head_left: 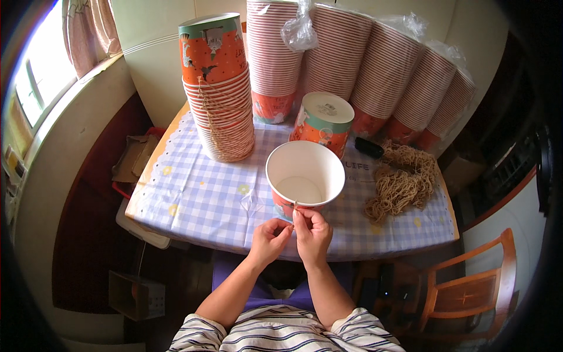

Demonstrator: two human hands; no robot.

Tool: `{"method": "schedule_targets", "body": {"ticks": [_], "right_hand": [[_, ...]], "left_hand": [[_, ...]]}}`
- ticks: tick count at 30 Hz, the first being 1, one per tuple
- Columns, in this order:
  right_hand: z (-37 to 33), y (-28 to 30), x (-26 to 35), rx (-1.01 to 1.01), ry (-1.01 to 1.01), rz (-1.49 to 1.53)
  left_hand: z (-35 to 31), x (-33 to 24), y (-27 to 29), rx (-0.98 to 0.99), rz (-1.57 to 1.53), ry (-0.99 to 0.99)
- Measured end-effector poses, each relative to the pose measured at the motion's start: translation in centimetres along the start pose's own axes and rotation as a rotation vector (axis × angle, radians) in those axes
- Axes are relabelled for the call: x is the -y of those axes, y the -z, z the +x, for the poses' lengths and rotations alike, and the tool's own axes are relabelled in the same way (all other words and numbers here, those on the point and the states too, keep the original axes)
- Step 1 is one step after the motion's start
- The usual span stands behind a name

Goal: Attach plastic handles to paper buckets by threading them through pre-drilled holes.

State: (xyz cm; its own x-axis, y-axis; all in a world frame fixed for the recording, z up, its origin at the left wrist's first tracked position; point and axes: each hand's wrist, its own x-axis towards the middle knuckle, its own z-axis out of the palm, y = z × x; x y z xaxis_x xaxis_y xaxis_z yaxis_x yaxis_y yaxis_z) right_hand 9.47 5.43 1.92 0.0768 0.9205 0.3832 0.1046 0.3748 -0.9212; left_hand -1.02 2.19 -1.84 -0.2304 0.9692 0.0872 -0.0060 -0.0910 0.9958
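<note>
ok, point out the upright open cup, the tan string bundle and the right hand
upright open cup (305, 166): head view, inner wall
tan string bundle (403, 186): head view, middle strands
right hand (313, 236): head view, back of hand

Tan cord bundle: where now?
In the head view, the bundle lies on the checked tablecloth near its right edge, right of the open cup.

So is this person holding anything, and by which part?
Apparently some thin tan twine, at the open bucket: the right hand pinches just below its visible tip. Whether the left hand grips it too cannot be told.
</note>
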Motion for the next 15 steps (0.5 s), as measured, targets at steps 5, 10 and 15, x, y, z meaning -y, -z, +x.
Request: {"method": "schedule_targets", "body": {"ticks": [5, 10, 15], "right_hand": [[0.06, -0.28, 0.75, -0.017, 0.0, -0.029], [-0.06, -0.58, 0.36, -0.077, 0.042, -0.033], [-0.09, -0.42, 0.39, -0.086, 0.049, -0.044]], "left_hand": [[-0.08, -0.28, 0.21, 0.03, 0.016, 0.002], [-0.22, -0.34, 0.18, 0.065, 0.036, -0.018], [-0.4, -0.63, 0.05, 0.105, 0.087, 0.019]]}}
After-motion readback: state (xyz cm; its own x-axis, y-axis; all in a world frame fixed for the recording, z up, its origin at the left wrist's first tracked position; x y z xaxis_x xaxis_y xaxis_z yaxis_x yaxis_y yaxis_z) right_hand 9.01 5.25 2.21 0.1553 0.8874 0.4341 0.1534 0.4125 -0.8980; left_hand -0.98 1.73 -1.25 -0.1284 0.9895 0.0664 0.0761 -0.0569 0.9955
